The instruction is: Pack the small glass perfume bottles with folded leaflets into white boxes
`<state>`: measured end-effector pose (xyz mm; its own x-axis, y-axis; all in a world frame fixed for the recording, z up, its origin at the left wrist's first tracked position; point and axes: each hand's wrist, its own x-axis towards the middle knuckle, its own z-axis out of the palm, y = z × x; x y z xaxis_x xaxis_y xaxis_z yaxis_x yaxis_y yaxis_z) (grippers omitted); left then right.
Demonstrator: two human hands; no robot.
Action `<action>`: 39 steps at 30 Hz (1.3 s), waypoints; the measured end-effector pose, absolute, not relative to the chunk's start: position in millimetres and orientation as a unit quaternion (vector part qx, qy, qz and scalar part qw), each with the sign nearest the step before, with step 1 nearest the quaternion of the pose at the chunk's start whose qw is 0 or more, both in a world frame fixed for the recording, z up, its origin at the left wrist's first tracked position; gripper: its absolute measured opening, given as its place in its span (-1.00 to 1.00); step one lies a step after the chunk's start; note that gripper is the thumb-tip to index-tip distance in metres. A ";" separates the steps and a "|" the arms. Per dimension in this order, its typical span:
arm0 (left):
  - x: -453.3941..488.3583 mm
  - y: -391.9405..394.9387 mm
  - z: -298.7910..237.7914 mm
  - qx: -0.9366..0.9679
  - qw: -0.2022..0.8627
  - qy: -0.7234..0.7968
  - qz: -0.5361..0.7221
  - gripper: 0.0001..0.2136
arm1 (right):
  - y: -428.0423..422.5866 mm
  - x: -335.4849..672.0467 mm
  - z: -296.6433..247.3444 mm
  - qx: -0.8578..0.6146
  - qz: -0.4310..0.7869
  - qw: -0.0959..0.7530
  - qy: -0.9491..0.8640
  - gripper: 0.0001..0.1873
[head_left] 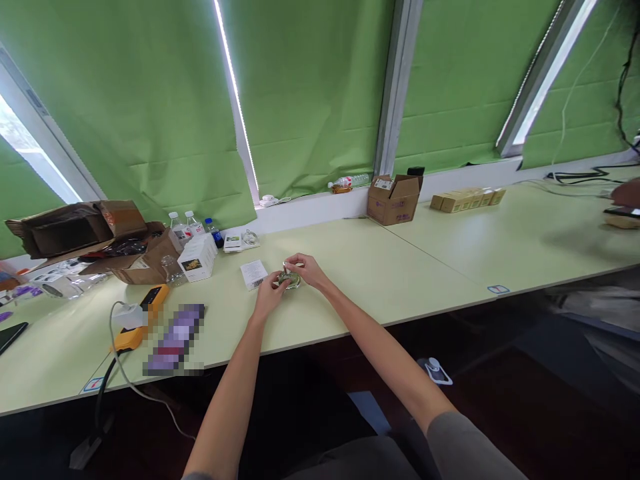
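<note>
Small round item (291,279) held at tabletop (360,267), right of white card (253,274). Left hand (270,294) grips left edge; right hand (307,269) pinches far side. Step: apparently fine adjustment; next move likely needs steady left hold.

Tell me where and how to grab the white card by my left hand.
Probably pinch the white card by its left edge, coming low from the left: it looks flat on the table, so edges offer the best grip, and your left hand crowds its right side.
</note>
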<state>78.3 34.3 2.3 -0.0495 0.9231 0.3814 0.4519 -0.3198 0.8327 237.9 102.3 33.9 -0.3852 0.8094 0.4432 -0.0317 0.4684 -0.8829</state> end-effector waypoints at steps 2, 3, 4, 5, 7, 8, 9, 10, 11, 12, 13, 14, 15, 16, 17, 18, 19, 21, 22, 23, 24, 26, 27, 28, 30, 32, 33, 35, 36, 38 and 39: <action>78.3 34.8 1.9 0.649 0.238 0.532 0.490 -0.57 | 102.1 238.1 33.8 -0.278 0.430 0.483 -0.710 -0.69; 78.4 34.8 1.9 0.649 0.237 0.532 0.488 -0.57 | 101.9 238.1 33.8 -0.280 0.429 0.484 -0.709 -0.69; 78.5 34.8 2.1 0.650 0.237 0.533 0.487 -0.57 | 101.8 238.1 33.8 -0.281 0.429 0.485 -0.709 -0.70; 78.6 34.7 2.3 0.649 0.238 0.534 0.487 -0.57 | 101.7 238.0 33.7 -0.281 0.429 0.486 -0.708 -0.70; 78.7 34.4 2.7 0.649 0.239 0.535 0.486 -0.57 | 101.7 237.9 33.3 -0.279 0.428 0.489 -0.706 -0.71; 78.7 34.3 2.9 0.649 0.239 0.535 0.486 -0.57 | 101.7 237.9 33.1 -0.279 0.428 0.491 -0.706 -0.71; 78.7 34.1 3.0 0.649 0.239 0.535 0.485 -0.57 | 101.7 237.9 32.8 -0.278 0.426 0.492 -0.707 -0.71; 78.6 34.0 3.0 0.649 0.238 0.536 0.484 -0.57 | 101.7 237.9 32.5 -0.279 0.424 0.492 -0.707 -0.70; 78.5 33.9 2.9 0.650 0.237 0.536 0.482 -0.57 | 101.5 237.8 32.3 -0.279 0.423 0.492 -0.708 -0.70; 78.5 33.9 2.7 0.652 0.237 0.537 0.480 -0.57 | 101.3 237.8 32.1 -0.280 0.421 0.491 -0.709 -0.69; 78.4 33.9 2.5 0.653 0.237 0.537 0.479 -0.57 | 100.8 237.6 31.9 -0.280 0.419 0.491 -0.711 -0.69; 78.4 33.9 2.4 0.654 0.237 0.537 0.478 -0.57 | 100.2 237.4 31.9 -0.278 0.419 0.491 -0.712 -0.68; 78.5 33.9 2.4 0.654 0.236 0.537 0.478 -0.56 | 99.4 237.2 31.9 -0.275 0.420 0.491 -0.712 -0.68; 78.6 33.8 2.5 0.653 0.236 0.538 0.478 -0.56 | 98.3 237.1 32.1 -0.271 0.425 0.490 -0.711 -0.66; 78.7 33.6 2.7 0.651 0.235 0.540 0.478 -0.56 | 97.1 237.0 32.4 -0.267 0.435 0.487 -0.709 -0.64; 78.9 33.3 3.1 0.649 0.234 0.542 0.479 -0.56 | 95.9 237.0 32.9 -0.262 0.449 0.481 -0.706 -0.62; 79.1 33.0 3.6 0.647 0.233 0.545 0.480 -0.55 | 94.7 237.1 33.6 -0.258 0.462 0.476 -0.702 -0.60; 79.5 32.0 4.6 0.645 0.234 0.547 0.480 -0.54 | 93.0 237.8 35.3 -0.258 0.480 0.467 -0.696 -0.60; 79.7 31.6 5.1 0.646 0.235 0.545 0.480 -0.55 | 92.5 238.2 36.1 -0.261 0.481 0.466 -0.695 -0.60; 79.9 31.1 5.6 0.648 0.236 0.542 0.480 -0.56 | 92.5 238.6 37.0 -0.266 0.477 0.466 -0.696 -0.61; 80.1 30.7 6.0 0.650 0.237 0.539 0.480 -0.56 | 92.8 238.7 37.7 -0.272 0.471 0.467 -0.697 -0.62; 80.4 30.3 6.8 0.655 0.238 0.530 0.482 -0.57 | 94.3 238.4 38.4 -0.282 0.457 0.470 -0.701 -0.64; 80.5 30.2 7.1 0.657 0.238 0.527 0.483 -0.57 | 95.1 237.9 38.3 -0.286 0.452 0.470 -0.702 -0.64; 80.6 30.2 7.4 0.658 0.237 0.525 0.485 -0.57 | 95.9 237.3 38.0 -0.291 0.448 0.471 -0.702 -0.64; 80.6 30.3 7.7 0.659 0.236 0.525 0.485 -0.57 | 96.9 236.2 37.0 -0.300 0.446 0.471 -0.699 -0.62; 80.5 30.3 7.8 0.658 0.233 0.531 0.481 -0.56 | 97.0 236.3 36.4 -0.302 0.447 0.471 -0.698 -0.61; 80.5 30.2 7.8 0.656 0.230 0.535 0.480 -0.56 | 96.9 237.0 36.4 -0.300 0.450 0.468 -0.699 -0.60; 80.8 29.5 8.0 0.651 0.224 0.545 0.479 -0.53 | 96.5 239.9 37.5 -0.294 0.462 0.454 -0.703 -0.55; 81.2 29.0 8.2 0.646 0.221 0.550 0.481 -0.51 | 96.4 241.8 38.5 -0.292 0.471 0.444 -0.704 -0.51; 82.1 27.7 8.8 0.635 0.213 0.558 0.490 -0.46 | 96.6 246.0 40.5 -0.288 0.493 0.425 -0.703 -0.47; 82.6 26.9 9.3 0.632 0.208 0.558 0.496 -0.45 | 96.9 247.7 41.1 -0.281 0.504 0.416 -0.702 -0.47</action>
<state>82.6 26.9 9.3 -0.1151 0.9115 0.3949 0.4985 -0.2909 0.8166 247.7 96.9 41.1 -0.4958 0.8146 0.3011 -0.0251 0.3331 -0.9426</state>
